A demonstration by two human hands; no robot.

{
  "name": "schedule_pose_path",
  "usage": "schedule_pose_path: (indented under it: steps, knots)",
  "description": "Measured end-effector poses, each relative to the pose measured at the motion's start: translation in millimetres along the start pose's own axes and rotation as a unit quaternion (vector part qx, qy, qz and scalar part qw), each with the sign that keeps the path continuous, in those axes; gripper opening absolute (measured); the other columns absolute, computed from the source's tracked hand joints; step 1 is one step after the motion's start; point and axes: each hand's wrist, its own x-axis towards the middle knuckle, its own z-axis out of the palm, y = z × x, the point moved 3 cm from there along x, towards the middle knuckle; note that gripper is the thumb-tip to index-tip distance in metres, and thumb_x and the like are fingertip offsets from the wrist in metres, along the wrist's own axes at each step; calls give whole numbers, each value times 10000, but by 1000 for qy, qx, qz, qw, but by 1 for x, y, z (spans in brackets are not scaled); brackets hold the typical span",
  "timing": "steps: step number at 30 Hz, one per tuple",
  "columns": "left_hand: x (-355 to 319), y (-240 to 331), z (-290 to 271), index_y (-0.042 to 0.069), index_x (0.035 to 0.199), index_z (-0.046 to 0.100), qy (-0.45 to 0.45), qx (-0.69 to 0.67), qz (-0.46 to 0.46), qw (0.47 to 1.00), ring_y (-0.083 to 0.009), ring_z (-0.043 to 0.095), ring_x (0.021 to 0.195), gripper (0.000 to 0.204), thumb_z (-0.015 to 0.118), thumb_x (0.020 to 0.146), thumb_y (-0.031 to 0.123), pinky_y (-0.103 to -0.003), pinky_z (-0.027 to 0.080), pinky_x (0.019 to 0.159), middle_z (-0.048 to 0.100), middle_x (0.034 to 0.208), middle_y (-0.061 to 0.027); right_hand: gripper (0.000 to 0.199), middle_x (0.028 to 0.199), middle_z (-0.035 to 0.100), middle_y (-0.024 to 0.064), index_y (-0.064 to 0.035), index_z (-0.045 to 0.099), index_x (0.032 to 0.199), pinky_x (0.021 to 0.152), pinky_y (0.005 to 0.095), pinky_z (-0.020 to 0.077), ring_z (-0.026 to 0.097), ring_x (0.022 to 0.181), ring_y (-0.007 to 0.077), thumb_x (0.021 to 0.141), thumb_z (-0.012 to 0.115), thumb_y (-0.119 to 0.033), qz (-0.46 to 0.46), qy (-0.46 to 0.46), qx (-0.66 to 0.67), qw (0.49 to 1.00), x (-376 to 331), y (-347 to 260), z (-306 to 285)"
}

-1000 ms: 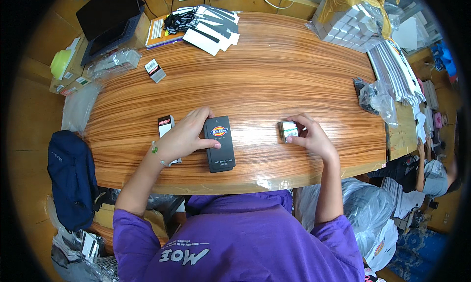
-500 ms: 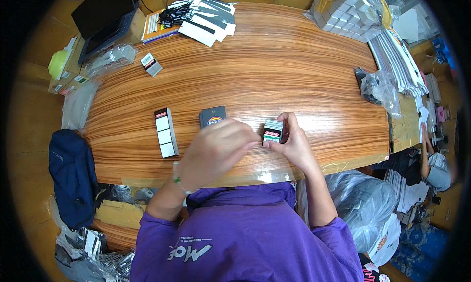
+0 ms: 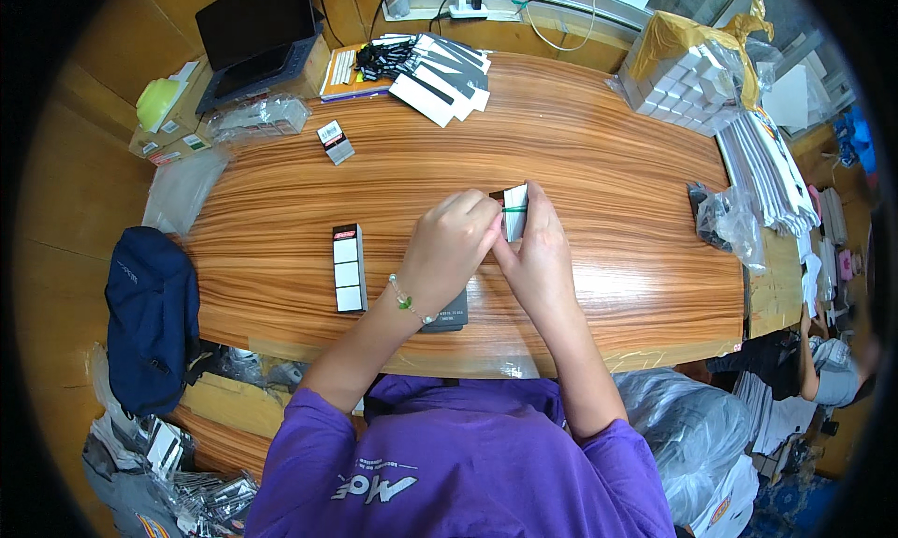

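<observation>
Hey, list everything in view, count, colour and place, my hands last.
Banded stack: one, white, green band, between hands
Label stack: one, black and white, table left
Dark tags: one stack, grey, under left wrist
Small stack: one, white and grey, far left
Corded tags: several, white and grey, far edge
Laptop: one, black, far-left corner
Bowl: one, yellow-green, far left
Cloth bag: one, navy, left of table
Boxes: many, white, far right
Sheets: stack, white, right edge
Plastic bag: one, clear, right edge
Wrapped bundle: one, grey, lower right
Table: one, brown, middle
Co-worker: one, grey top, right
Left hand: one, purple sleeve, at banded stack
Right hand: one, purple sleeve, holding banded stack
</observation>
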Motion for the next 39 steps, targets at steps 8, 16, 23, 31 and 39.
schedule_pose_path:
  steps: [8, 16, 23, 31, 39]
  knots:
    - [15, -13, 5, 8, 705, 529, 35, -15, -4, 999, -289, 545, 694, 71, 594, 704, 38, -383, 446, 623, 541, 721, -114, 551, 954, 541, 215, 61, 386, 1267, 695, 409, 489, 575, 825, 366, 769, 584, -66, 17, -33, -7, 999, 2, 2, -5]
    - [19, -58, -16, -12, 716, 534, 63, 41, -80, 994, -208, 584, 660, 45, 578, 724, -18, -306, 463, 598, 562, 705, -103, 571, 1123, 549, 193, 41, 381, 1301, 818, 346, 478, 588, 975, 300, 777, 595, -39, 18, -19, 89, 996, -10, 16, -18]
    - [2, -151, -103, -48, 815, 622, -4, 71, -286, 956, -137, 569, 632, 119, 615, 762, 58, -279, 476, 635, 619, 690, -100, 530, 1124, 567, 93, 12, 445, 1272, 820, 283, 462, 553, 999, 154, 778, 615, -77, 241, -31, 468, 850, -33, 67, -36]
    - [-39, -266, -115, 45, 780, 673, -88, 257, -338, 901, -335, 614, 765, 115, 598, 770, 132, -411, 482, 704, 638, 801, -188, 487, 1036, 583, 60, 8, 459, 1240, 695, 259, 470, 553, 877, 130, 783, 590, -98, 354, -89, 507, 781, -83, 62, -10]
    - [-5, -245, -106, 24, 1173, 539, -25, 157, -208, 965, -324, 561, 1035, 524, 705, 726, 242, -369, 437, 895, 586, 1112, -205, 464, 1078, 572, 47, -18, 473, 1237, 787, 240, 414, 528, 944, 117, 785, 578, -36, 349, -108, 467, 805, -77, 52, -4]
